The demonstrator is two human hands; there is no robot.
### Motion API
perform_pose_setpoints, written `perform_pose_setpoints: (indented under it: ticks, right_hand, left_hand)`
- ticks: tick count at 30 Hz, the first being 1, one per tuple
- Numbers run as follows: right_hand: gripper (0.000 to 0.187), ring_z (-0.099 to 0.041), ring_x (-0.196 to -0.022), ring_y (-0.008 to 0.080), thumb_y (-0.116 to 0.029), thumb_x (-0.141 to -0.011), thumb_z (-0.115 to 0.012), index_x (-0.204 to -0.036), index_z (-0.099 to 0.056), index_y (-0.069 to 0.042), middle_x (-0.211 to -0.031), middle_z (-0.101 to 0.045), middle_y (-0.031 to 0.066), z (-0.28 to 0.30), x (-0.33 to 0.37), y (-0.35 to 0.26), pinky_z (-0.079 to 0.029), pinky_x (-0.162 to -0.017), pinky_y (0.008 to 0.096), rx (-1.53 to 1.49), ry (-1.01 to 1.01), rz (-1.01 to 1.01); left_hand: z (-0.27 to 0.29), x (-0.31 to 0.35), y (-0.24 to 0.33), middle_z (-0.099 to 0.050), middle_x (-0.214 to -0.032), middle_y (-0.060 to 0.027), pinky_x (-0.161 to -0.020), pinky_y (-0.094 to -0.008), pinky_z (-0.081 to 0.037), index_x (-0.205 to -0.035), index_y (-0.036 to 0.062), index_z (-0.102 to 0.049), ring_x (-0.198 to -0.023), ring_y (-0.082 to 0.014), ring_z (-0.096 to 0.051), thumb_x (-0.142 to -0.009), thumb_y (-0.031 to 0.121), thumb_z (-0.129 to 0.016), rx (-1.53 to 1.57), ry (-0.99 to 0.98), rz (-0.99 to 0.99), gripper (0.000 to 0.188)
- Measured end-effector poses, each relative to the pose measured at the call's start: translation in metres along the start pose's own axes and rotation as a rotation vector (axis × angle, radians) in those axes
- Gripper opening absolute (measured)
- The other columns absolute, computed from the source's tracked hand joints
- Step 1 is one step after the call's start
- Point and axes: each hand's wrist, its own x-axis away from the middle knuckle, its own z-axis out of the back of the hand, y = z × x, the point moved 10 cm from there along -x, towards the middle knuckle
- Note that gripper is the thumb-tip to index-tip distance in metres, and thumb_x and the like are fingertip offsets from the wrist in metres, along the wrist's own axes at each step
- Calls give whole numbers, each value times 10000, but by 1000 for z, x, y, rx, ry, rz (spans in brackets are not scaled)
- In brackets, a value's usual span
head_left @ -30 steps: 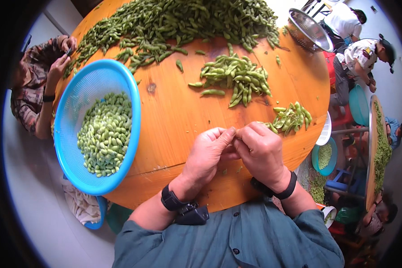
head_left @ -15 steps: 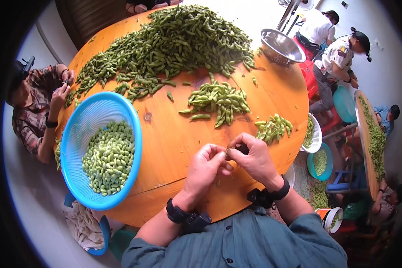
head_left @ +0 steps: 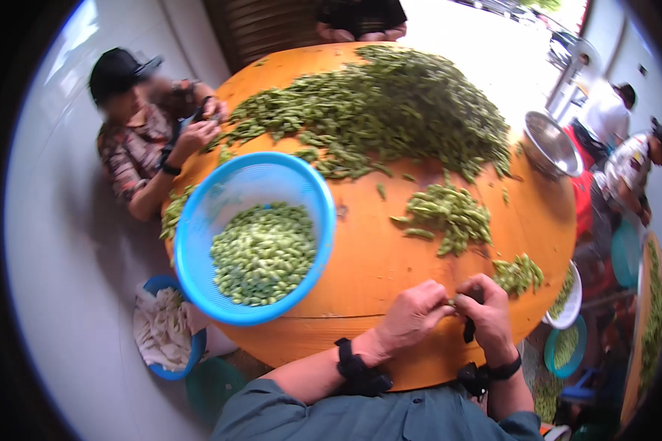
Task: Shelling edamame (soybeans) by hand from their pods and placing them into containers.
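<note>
Over the near edge of the table, my left hand (head_left: 413,316) and my right hand (head_left: 487,320) meet at the fingertips, both pinched closed. Between them shows a small greenish bit that looks like a soybean pod (head_left: 451,302), mostly covered by the fingers. Something dark lies against my right palm and fingers; its kind is unclear. Just beyond my hands are a small heap of green soybean pods (head_left: 518,274) and a larger loose heap (head_left: 452,217). To their left a blue mesh basket (head_left: 329,213) holds shelled green beans (head_left: 265,253).
A big pile of pods (head_left: 390,110) covers the far side of the round wooden table (head_left: 375,272). A metal colander (head_left: 552,145) stands at its right edge. People sit at the left and far sides. Tubs, a blue basin of cloth (head_left: 171,331) and another table surround it.
My view has swung left, so the table and basket appear further right. My hands stay pinched together at the fingertips, over the table's near edge.
</note>
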Motion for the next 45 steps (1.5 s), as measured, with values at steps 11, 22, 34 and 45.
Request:
perform_pose_setpoints:
  ticks: [11,22,34,45]
  right_hand:
    - [148,-514,-581,65,51,-848,-624,-936,-548,-40,-778,-559,4,-8,-4,11,-428,-504,208,-328,40,64]
    - [124,-574,-644,62,42,-867,-628,-973,-676,-3,-760,-625,9,5,5,-7,-458,-571,205,94,16,113]
    - [119,-615,-688,276,-59,-806,-744,-868,-645,-33,-785,-596,108,-8,25,-55,-497,-594,348,441,-69,710]
    - [128,-579,-647,281,-41,-805,-699,-763,-578,-49,-705,-527,100,-16,34,-57,-474,-548,378,649,-63,809]
  left_hand:
    - [-8,7,-34,-593,-776,-106,-635,-337,-449,-915,-9,-614,-687,-213,-553,-947,198,-639,203,32,223,211]
    - [-21,18,-37,-479,-709,82,-489,-189,-310,-960,75,-657,-592,0,-386,-1002,268,-590,752,-120,752,208]
    - [-24,25,-39,-583,-687,24,-481,-191,-405,-884,50,-643,-528,-47,-495,-988,261,-625,730,-111,865,236]
    - [-26,31,-30,-622,-737,22,-497,-177,-401,-885,51,-666,-559,-34,-512,-990,285,-620,640,-128,931,261]
